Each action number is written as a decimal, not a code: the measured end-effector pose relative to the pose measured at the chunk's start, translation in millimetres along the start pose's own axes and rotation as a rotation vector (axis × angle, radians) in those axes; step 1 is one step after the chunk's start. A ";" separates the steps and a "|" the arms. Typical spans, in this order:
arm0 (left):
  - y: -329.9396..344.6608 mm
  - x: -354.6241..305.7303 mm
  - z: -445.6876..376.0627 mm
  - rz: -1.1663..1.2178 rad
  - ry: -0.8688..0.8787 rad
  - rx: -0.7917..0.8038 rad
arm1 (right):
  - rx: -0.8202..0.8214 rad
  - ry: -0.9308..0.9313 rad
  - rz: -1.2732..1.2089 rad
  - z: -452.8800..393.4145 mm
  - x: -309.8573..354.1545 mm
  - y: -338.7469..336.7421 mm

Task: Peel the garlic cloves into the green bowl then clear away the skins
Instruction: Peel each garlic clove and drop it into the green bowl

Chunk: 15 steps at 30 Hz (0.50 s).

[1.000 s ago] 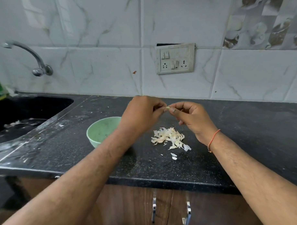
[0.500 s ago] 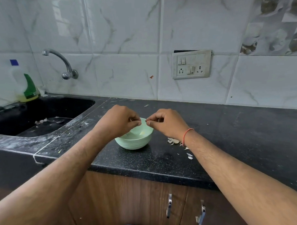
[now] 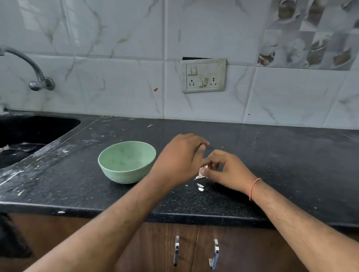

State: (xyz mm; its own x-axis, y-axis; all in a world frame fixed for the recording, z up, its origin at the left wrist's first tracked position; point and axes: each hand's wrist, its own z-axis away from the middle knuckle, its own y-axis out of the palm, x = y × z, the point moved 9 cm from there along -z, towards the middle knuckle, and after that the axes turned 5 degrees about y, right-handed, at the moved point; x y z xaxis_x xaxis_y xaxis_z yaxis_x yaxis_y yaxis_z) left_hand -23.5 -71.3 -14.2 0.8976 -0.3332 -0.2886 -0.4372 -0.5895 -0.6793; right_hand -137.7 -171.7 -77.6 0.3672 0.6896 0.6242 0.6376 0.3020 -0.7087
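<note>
Two cabinet handles (image 3: 196, 252) hang nearest, at 6 o'clock below the black countertop (image 3: 287, 172). Above them both forearms reach in over the counter edge; an orange thread (image 3: 254, 188) circles the right wrist. A few loose flakes (image 3: 200, 187) lie on the counter just near of the hands. The right hand (image 3: 226, 168) sits low over the pile of garlic skins (image 3: 201, 174), fingers curled and pinching into them; most of the pile is hidden under the hands. The left hand (image 3: 181, 156) is at its 9 o'clock, fingers bent down with their tips at the same pile; whether it grasps any skin I cannot tell. The green bowl (image 3: 127, 161) stands upright just at 9 o'clock of the left hand, its contents unclear. Farther at 9 o'clock lies the dark sink (image 3: 22, 133). Beyond, on the tiled wall, a tap (image 3: 27, 66) sits at 10 o'clock and a switch plate (image 3: 203, 75) at 12 o'clock.
</note>
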 end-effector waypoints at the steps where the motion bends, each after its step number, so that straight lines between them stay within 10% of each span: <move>1: 14.4 6.5 -2.4 0.068 -0.047 0.010 | 0.011 -0.018 0.043 1.8 -2.6 2.9; 15: 71.2 86.6 -13.9 0.301 -0.210 -0.066 | 0.082 -0.167 0.226 -10.3 -9.4 27.5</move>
State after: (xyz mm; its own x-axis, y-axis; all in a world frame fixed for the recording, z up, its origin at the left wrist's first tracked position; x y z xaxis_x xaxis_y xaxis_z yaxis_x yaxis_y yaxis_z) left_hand 22.4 -152.3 -78.1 0.7173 -0.3444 -0.6057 -0.6799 -0.5363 -0.5001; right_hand -116.6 -176.7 -99.5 0.3723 0.8424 0.3895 0.4930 0.1760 -0.8520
